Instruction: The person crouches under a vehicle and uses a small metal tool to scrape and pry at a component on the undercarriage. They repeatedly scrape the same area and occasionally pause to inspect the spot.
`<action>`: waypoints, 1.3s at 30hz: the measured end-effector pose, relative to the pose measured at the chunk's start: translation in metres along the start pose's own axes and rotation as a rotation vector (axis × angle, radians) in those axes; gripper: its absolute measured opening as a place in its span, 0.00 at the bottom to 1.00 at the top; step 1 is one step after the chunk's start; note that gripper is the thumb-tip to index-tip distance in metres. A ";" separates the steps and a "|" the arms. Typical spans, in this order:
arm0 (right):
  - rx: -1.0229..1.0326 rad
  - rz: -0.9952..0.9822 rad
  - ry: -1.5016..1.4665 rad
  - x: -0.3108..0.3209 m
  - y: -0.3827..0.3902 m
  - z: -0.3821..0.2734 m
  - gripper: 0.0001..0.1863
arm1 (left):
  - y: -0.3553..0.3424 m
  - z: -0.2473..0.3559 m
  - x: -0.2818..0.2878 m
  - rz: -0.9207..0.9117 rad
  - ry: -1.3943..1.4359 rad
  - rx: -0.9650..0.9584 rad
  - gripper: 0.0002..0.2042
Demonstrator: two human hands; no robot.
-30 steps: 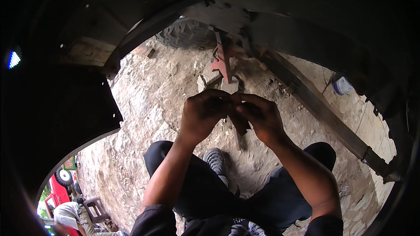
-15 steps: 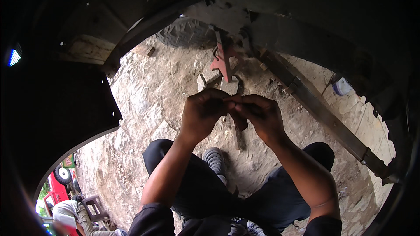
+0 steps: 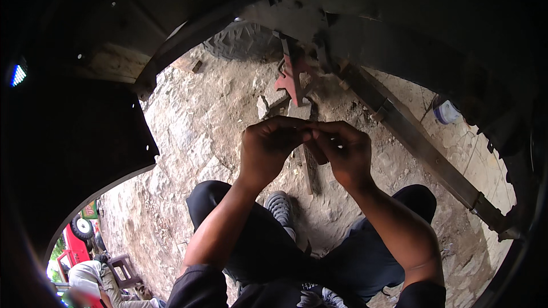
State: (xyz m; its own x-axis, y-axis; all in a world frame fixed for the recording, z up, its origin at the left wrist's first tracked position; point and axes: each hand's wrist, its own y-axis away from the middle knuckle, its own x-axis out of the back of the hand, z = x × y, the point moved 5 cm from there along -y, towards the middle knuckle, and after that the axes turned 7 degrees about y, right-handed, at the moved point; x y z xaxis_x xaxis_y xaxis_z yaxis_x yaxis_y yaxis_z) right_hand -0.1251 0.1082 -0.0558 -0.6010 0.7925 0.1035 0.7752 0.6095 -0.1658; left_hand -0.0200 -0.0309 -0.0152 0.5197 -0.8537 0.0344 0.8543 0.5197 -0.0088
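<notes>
My left hand [image 3: 267, 147] and my right hand [image 3: 346, 151] meet at the fingertips in front of me, above the dirt floor. Both are closed in a pinch. What sits between the fingertips is too small and dark to make out. Just beyond my hands stands a red metal jack stand [image 3: 293, 80], with pale stone blocks [image 3: 299, 110] around its foot. Below my fingers a narrow strip of wood or metal [image 3: 307, 174] lies on the ground, partly hidden by my hands.
Dark vehicle bodywork [image 3: 80, 131] arches around and above me. A long metal axle-like beam [image 3: 422, 142] slants down to the right. Behind the stand lies a knobbly tyre [image 3: 240, 41]. At right is a white-and-blue tub [image 3: 446, 112]. Lower left, a person [image 3: 91, 279] sits near a stool [image 3: 124, 271].
My pinched fingertips have shifted slightly to the right, and the right hand has turned a little. Both hands stay together; the surroundings look the same.
</notes>
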 end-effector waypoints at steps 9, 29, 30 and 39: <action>0.466 0.076 0.412 -0.010 0.009 -0.021 0.18 | 0.003 -0.006 0.006 0.112 0.027 0.006 0.11; 0.255 0.533 0.448 0.057 -0.072 0.024 0.09 | -0.117 -0.016 -0.013 -0.261 -0.371 -0.152 0.17; 0.255 0.626 0.471 0.069 -0.083 0.037 0.08 | -0.129 -0.026 -0.016 -0.213 -0.374 -0.208 0.18; 0.346 0.672 0.553 0.058 -0.153 0.078 0.05 | -0.167 -0.061 -0.036 0.033 -0.509 -0.283 0.22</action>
State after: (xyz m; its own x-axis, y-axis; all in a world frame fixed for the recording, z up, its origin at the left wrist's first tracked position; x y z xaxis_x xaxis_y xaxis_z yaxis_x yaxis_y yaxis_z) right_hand -0.2941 0.0591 -0.1012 0.1988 0.9273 0.3171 0.7720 0.0511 -0.6336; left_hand -0.1813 -0.0890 -0.0758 0.5351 -0.6771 0.5052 0.8438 0.4564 -0.2822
